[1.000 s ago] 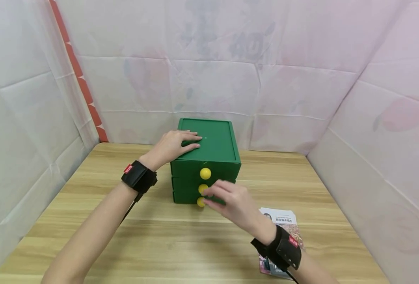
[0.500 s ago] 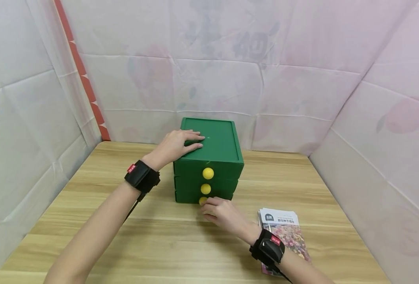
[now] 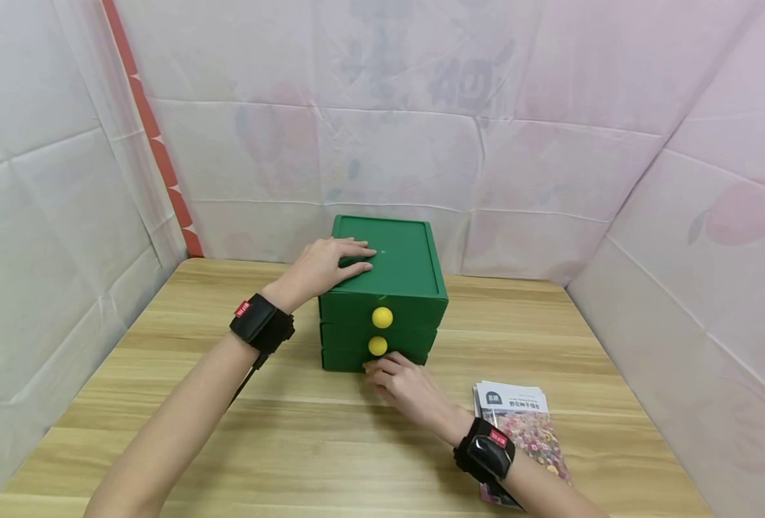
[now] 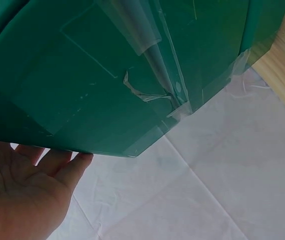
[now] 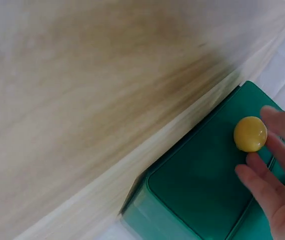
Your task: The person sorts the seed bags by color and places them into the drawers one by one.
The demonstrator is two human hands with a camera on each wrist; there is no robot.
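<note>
Since a second ago, the right hand (image 3: 406,388) has dropped from the middle yellow knob to the bottom knob (image 5: 250,134) of the green drawer box (image 3: 395,262), fingers curled around it and hiding it from the head view. That box stands at the far middle of the wooden table (image 3: 162,432). Flat on its lid lies the left hand (image 3: 326,265), fingers straight. A booklet (image 3: 518,424) lies near the right wrist
</note>
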